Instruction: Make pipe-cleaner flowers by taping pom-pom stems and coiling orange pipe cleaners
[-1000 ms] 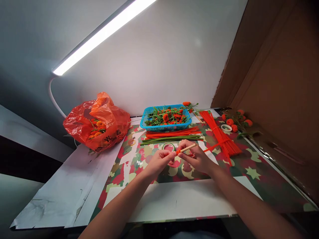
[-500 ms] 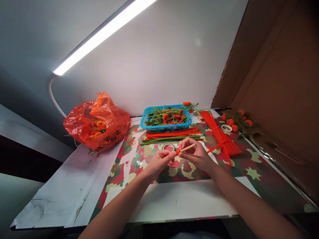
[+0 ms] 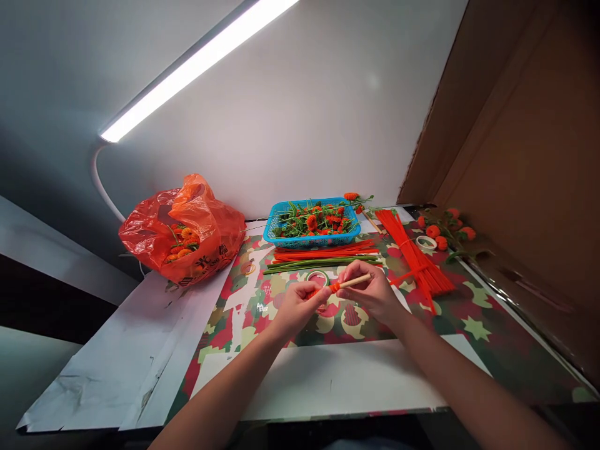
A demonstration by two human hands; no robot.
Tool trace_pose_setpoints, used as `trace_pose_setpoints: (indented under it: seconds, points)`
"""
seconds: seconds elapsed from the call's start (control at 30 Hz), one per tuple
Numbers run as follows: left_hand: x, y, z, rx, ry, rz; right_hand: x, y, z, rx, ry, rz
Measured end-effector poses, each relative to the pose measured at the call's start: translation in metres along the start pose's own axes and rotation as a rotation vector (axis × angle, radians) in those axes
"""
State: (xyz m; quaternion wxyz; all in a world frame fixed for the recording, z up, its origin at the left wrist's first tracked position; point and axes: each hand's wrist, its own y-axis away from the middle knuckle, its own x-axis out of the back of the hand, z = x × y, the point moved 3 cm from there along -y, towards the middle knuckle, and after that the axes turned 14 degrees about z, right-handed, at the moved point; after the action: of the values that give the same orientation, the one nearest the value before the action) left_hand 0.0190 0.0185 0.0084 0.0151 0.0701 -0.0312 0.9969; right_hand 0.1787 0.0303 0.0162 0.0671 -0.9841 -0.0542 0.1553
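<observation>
Fingers of my right hand (image 3: 368, 290) pinch a pale wooden stick (image 3: 355, 280), whose free end points up to the right. Orange pipe cleaner (image 3: 335, 287) is wound around the stick's left end. My left hand (image 3: 300, 303) is closed on that wound orange part, its thumb and index finger pressed together. Both hands are held close together above the patterned table covering. Just behind them lies a roll of green tape (image 3: 318, 278). Farther back are a bunch of green pipe cleaners (image 3: 323, 265) and a bunch of orange-red ones (image 3: 325, 250).
A blue basket (image 3: 268, 232) of orange flowers stands at the back. On the left sits a red plastic bag (image 3: 220, 219) with flowers inside. To the right lie a large red pipe cleaner bundle (image 3: 417, 259), a white tape roll (image 3: 426, 243) and more orange flowers (image 3: 440, 231).
The hands stay nearly in place. The stick has turned slightly, and more orange winding shows between the two hands.
</observation>
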Motion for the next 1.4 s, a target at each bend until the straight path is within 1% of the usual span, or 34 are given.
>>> trace_pose_setpoints:
  seconds: [0.13,0.33,0.57,0.97,1.4]
  points:
    - [0.0036,0.0017,0.0024,-0.110,-0.066,0.050,0.0022,0.0013,0.0012,0.012,0.021,0.008]
    - [0.0054,0.0032,0.0025,-0.165,-0.105,0.076,0.0030,0.0023,0.0005,-0.005,0.023,0.017]
    - [0.0051,0.0032,0.0030,-0.166,-0.104,0.081,0.0031,0.0020,0.0010,-0.017,0.019,0.020]
    - [0.0048,0.0026,0.0036,-0.212,-0.110,0.076,0.0021,0.0024,-0.0019,0.004,0.027,0.008]
    - [0.0043,0.0033,0.0056,-0.207,-0.100,0.079,0.0013,0.0027,-0.0005,0.009,0.024,0.003]
